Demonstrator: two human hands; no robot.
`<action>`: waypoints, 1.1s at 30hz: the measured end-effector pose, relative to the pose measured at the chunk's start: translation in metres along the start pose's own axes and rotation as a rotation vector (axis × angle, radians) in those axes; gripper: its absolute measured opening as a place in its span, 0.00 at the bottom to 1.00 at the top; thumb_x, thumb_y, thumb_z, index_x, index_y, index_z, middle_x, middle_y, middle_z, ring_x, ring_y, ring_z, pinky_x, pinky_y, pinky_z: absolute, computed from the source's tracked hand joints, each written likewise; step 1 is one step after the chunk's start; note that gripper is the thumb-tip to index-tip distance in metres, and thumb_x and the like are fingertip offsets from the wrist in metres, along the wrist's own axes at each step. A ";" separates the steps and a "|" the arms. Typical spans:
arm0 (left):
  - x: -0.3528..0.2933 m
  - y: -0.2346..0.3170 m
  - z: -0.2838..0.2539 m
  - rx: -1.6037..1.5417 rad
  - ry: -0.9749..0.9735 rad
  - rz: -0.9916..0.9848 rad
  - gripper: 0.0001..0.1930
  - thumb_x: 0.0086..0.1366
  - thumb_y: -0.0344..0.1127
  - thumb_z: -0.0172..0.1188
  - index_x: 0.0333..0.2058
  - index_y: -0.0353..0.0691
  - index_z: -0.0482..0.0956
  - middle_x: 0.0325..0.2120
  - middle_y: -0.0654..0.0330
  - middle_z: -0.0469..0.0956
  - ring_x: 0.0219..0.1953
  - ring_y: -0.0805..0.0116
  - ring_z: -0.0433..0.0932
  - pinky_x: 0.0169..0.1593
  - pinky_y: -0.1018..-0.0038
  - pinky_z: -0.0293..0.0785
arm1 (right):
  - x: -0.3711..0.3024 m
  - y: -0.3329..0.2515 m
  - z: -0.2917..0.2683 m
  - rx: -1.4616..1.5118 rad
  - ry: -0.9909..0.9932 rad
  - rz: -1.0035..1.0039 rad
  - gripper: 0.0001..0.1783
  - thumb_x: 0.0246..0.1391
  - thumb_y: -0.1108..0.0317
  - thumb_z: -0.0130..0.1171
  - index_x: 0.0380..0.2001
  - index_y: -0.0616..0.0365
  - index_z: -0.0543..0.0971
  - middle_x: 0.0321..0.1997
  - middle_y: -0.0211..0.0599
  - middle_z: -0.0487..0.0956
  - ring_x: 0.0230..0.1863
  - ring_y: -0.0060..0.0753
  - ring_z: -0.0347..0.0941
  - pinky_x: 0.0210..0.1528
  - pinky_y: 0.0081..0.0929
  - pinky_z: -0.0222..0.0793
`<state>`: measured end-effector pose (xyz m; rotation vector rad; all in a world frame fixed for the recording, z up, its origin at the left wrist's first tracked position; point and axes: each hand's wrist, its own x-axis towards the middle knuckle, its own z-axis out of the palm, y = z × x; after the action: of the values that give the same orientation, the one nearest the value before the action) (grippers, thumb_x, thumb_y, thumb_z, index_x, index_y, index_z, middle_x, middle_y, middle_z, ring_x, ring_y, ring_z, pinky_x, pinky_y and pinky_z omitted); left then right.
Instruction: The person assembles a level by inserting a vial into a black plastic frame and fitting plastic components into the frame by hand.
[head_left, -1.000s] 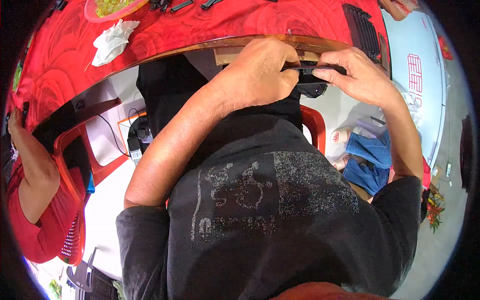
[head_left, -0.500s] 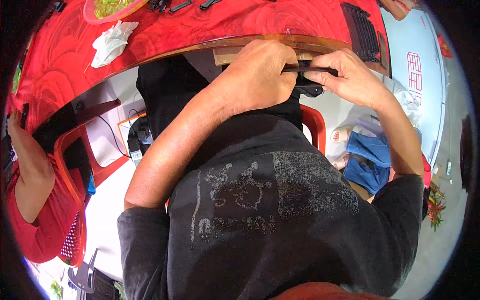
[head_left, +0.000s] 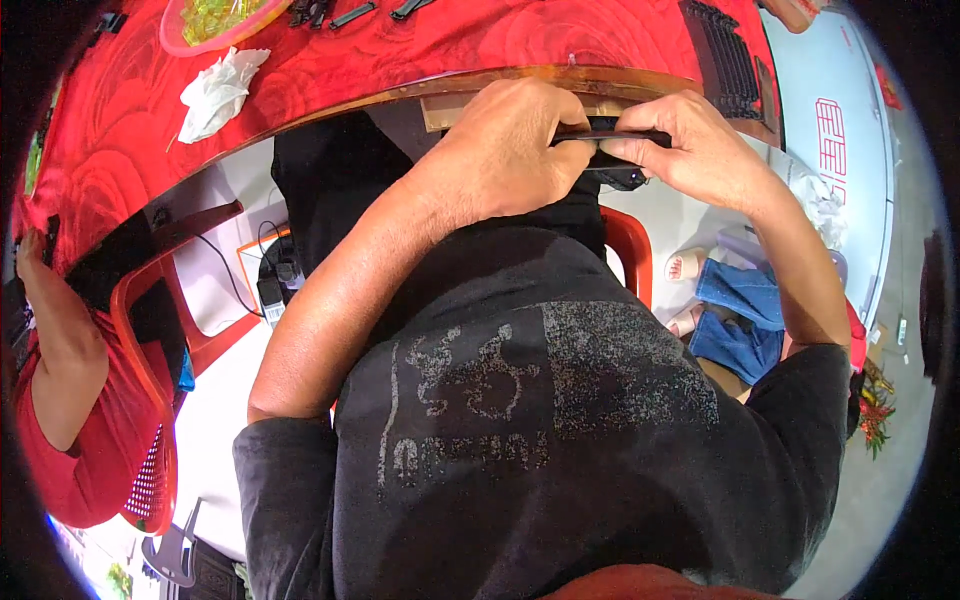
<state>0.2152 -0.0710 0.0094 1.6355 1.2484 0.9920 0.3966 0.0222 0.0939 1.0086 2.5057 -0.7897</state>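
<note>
A thin, flat black strip (head_left: 632, 134) spans the gap between my hands at the table's near edge. My left hand (head_left: 525, 145) is closed around its left end, fingers curled and partly hidden by the back of the hand. The strip's right end is pinched between thumb and fingers of my right hand (head_left: 695, 150). Just beneath the strip shows another dark item (head_left: 625, 178), mostly hidden, and I cannot tell what it is.
The table (head_left: 400, 50) has a red rose-patterned cover. On it lie a crumpled white tissue (head_left: 218, 95), a pink-rimmed bowl (head_left: 178, 40) of yellowish pieces, loose black strips (head_left: 352, 15) and a row of black strips (head_left: 722, 60). A person in red (head_left: 95, 430) sits at left.
Both hands have shifted very slightly left with the strip. My left thumb and fingers have moved a little along the strip; both hands still grip it.
</note>
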 end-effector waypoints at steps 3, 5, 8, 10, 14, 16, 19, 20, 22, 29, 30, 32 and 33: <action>0.000 0.003 -0.001 0.010 0.003 -0.033 0.10 0.55 0.31 0.59 0.33 0.29 0.80 0.23 0.47 0.79 0.27 0.64 0.79 0.33 0.67 0.73 | 0.000 -0.001 0.000 -0.013 0.005 0.003 0.17 0.55 0.55 0.60 0.33 0.60 0.83 0.22 0.49 0.77 0.25 0.47 0.76 0.32 0.40 0.69; 0.000 0.003 -0.002 0.022 0.008 -0.033 0.11 0.54 0.31 0.59 0.33 0.29 0.80 0.23 0.47 0.79 0.27 0.63 0.80 0.33 0.67 0.73 | 0.001 -0.003 -0.001 -0.008 -0.018 0.021 0.17 0.55 0.55 0.60 0.33 0.60 0.83 0.22 0.49 0.77 0.25 0.48 0.76 0.33 0.40 0.69; 0.000 0.004 -0.002 0.047 0.017 -0.040 0.11 0.53 0.30 0.58 0.33 0.29 0.80 0.23 0.47 0.78 0.26 0.61 0.80 0.33 0.66 0.73 | 0.001 -0.001 0.001 0.007 -0.021 0.003 0.18 0.56 0.54 0.59 0.33 0.60 0.83 0.22 0.49 0.77 0.27 0.49 0.76 0.34 0.41 0.69; -0.001 0.003 -0.001 0.061 0.021 -0.047 0.11 0.52 0.30 0.58 0.33 0.29 0.80 0.23 0.46 0.78 0.26 0.60 0.79 0.33 0.66 0.73 | 0.000 -0.002 0.001 0.016 -0.001 -0.033 0.18 0.56 0.54 0.58 0.34 0.60 0.83 0.23 0.49 0.78 0.27 0.49 0.76 0.34 0.41 0.69; -0.004 -0.009 0.004 0.037 0.080 0.032 0.11 0.51 0.28 0.57 0.34 0.30 0.80 0.23 0.46 0.77 0.26 0.61 0.78 0.33 0.67 0.73 | 0.002 -0.012 -0.005 -0.062 -0.033 0.010 0.17 0.57 0.55 0.57 0.34 0.59 0.83 0.24 0.50 0.78 0.29 0.51 0.77 0.35 0.42 0.69; -0.005 -0.010 0.004 -0.002 0.074 0.047 0.11 0.51 0.28 0.57 0.34 0.30 0.80 0.23 0.47 0.77 0.25 0.63 0.77 0.32 0.67 0.73 | 0.002 -0.012 -0.005 -0.081 -0.060 0.043 0.17 0.57 0.55 0.57 0.34 0.59 0.83 0.25 0.50 0.78 0.29 0.51 0.77 0.35 0.42 0.69; -0.004 -0.007 0.002 -0.132 0.021 -0.040 0.10 0.54 0.28 0.58 0.34 0.29 0.80 0.22 0.49 0.75 0.26 0.70 0.74 0.32 0.69 0.72 | 0.001 -0.008 -0.002 -0.051 -0.022 0.011 0.17 0.57 0.55 0.57 0.34 0.59 0.83 0.25 0.50 0.79 0.29 0.51 0.77 0.36 0.42 0.69; -0.004 -0.007 0.001 -0.123 0.014 -0.030 0.10 0.55 0.30 0.59 0.34 0.29 0.80 0.22 0.50 0.74 0.26 0.72 0.73 0.32 0.69 0.72 | 0.001 -0.008 -0.001 -0.052 -0.011 -0.002 0.17 0.57 0.56 0.57 0.34 0.60 0.83 0.26 0.51 0.79 0.30 0.52 0.77 0.36 0.42 0.70; -0.003 -0.005 -0.001 -0.115 0.008 -0.020 0.10 0.57 0.31 0.60 0.33 0.29 0.80 0.21 0.51 0.73 0.26 0.74 0.71 0.31 0.69 0.71 | 0.001 -0.006 0.001 -0.052 0.000 -0.016 0.17 0.57 0.56 0.57 0.33 0.60 0.83 0.26 0.51 0.79 0.30 0.52 0.77 0.36 0.43 0.70; -0.004 -0.004 0.003 0.115 0.013 -0.059 0.12 0.57 0.36 0.64 0.32 0.32 0.81 0.24 0.48 0.78 0.27 0.62 0.78 0.35 0.68 0.73 | 0.003 -0.010 0.004 -0.110 0.005 -0.016 0.16 0.55 0.57 0.58 0.33 0.60 0.83 0.26 0.52 0.79 0.32 0.54 0.77 0.38 0.45 0.71; -0.005 -0.004 0.005 0.110 0.057 -0.066 0.12 0.57 0.37 0.64 0.32 0.32 0.81 0.25 0.48 0.79 0.28 0.58 0.79 0.36 0.67 0.73 | 0.003 -0.010 0.005 -0.133 0.027 -0.037 0.16 0.55 0.57 0.58 0.33 0.60 0.83 0.26 0.52 0.79 0.31 0.55 0.77 0.38 0.45 0.71; -0.005 -0.004 0.008 0.109 0.074 -0.087 0.12 0.57 0.37 0.64 0.32 0.33 0.81 0.26 0.48 0.80 0.30 0.56 0.80 0.37 0.66 0.74 | 0.004 -0.009 0.005 -0.171 0.035 -0.045 0.16 0.55 0.57 0.58 0.33 0.60 0.83 0.26 0.52 0.79 0.31 0.55 0.77 0.38 0.46 0.71; -0.005 -0.004 0.009 0.109 0.091 -0.107 0.12 0.57 0.37 0.64 0.33 0.33 0.82 0.27 0.48 0.80 0.31 0.54 0.81 0.38 0.65 0.74 | 0.004 -0.008 0.005 -0.209 0.045 -0.054 0.15 0.54 0.58 0.59 0.33 0.59 0.83 0.25 0.52 0.79 0.31 0.56 0.77 0.38 0.47 0.71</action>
<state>0.2212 -0.0769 0.0017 1.6030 1.4587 0.9560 0.3883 0.0167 0.0911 0.8992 2.5980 -0.5112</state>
